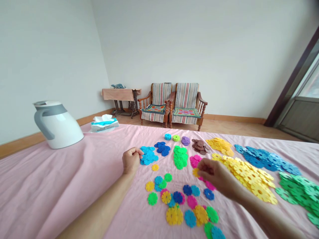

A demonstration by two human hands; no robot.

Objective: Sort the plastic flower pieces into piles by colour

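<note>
My left hand [132,160] is closed in a pinch at the left edge of a pile of light blue snowflake discs [149,156], its fingertips on a light blue disc there. Between the fingers of my right hand [214,174] is a yellow snowflake disc [195,172], just in front of the pink discs [195,161], some of which the hand covers. One yellow disc [155,167] lies alone below the light blue pile. Nearer to me is a scatter of mixed discs [190,218] in yellow, green, blue and pink, some overlapping.
Sorted piles include dark blue [162,148], bright green [180,157] and brown discs [200,146]. Larger yellow [249,174], blue [269,158] and green pieces [300,191] are heaped at right. A white jug [62,127] and tissue box [104,124] stand left on the pink cloth [99,159].
</note>
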